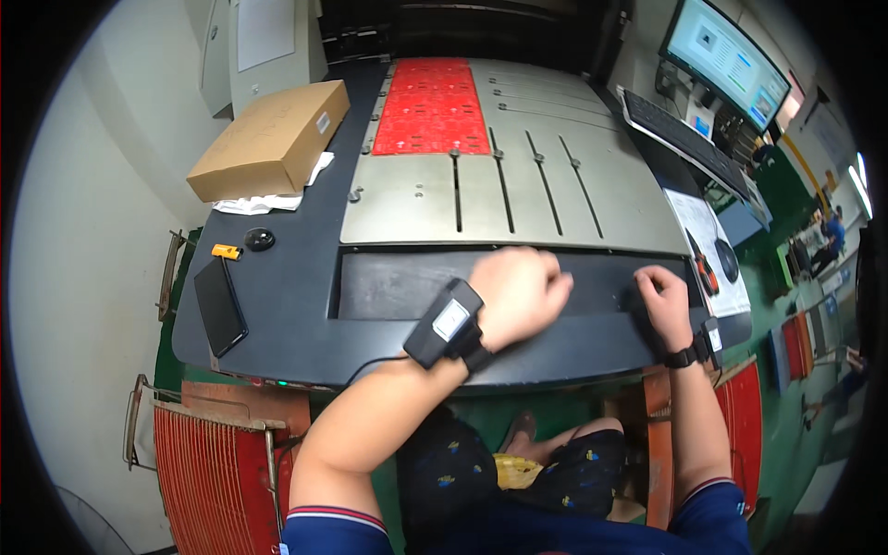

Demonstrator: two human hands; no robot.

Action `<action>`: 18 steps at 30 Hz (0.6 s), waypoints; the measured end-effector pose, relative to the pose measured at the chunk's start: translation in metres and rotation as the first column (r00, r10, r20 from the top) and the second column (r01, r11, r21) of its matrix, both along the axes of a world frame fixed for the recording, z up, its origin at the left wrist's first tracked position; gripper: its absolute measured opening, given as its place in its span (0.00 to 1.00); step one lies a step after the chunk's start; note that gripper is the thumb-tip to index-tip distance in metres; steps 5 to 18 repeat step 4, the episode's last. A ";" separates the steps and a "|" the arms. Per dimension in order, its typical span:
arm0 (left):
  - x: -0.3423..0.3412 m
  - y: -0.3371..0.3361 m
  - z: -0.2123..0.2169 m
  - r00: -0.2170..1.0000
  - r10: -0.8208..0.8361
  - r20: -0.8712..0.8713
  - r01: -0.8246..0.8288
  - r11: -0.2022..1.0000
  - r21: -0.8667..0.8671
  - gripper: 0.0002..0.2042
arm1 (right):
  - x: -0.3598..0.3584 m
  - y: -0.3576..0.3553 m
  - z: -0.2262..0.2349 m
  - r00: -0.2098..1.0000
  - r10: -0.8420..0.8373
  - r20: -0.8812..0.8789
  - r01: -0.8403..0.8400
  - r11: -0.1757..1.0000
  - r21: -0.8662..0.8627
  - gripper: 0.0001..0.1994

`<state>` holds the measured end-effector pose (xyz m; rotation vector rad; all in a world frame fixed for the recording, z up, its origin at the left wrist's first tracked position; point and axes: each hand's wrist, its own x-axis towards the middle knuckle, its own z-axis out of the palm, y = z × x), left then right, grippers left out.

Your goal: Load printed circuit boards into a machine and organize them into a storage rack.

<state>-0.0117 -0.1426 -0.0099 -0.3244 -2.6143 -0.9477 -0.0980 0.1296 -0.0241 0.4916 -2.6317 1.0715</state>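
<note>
My left hand [520, 294] hovers over the dark recessed tray [388, 287] at the front of the machine bed, its fingers curled in and the thumb alongside. Nothing sticks out of it. To the right, over the same tray's right end, my right hand [664, 301] is curled into a loose fist with no object visible in it. Both wrists wear black strapped devices. Beyond my hands lies a grey metal plate [398, 199] with long slots and small clamps. A red printed circuit panel [432, 111] is set on its far left part.
Left on the dark table: a cardboard box [277, 139] on white material, a black mouse [260, 240], a yellow-orange object [227, 252] and a black phone [220, 305]. At right: red-handled pliers [706, 275], another mouse [727, 261], papers, a keyboard [680, 134] and a monitor [726, 60]. Red racks [208, 462] flank my legs.
</note>
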 end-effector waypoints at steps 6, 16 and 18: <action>-0.051 -0.074 -0.012 0.909 0.411 -0.068 -0.397 0.905 0.151 0.16 | -0.062 -0.090 0.027 0.953 0.295 0.062 -0.288 0.952 -0.100 0.09; -0.051 -0.074 -0.012 0.909 0.411 -0.068 -0.397 0.905 0.151 0.16 | -0.062 -0.090 0.027 0.953 0.295 0.062 -0.288 0.952 -0.100 0.09; -0.051 -0.074 -0.012 0.909 0.411 -0.068 -0.397 0.905 0.151 0.16 | -0.062 -0.090 0.027 0.953 0.295 0.062 -0.288 0.952 -0.100 0.09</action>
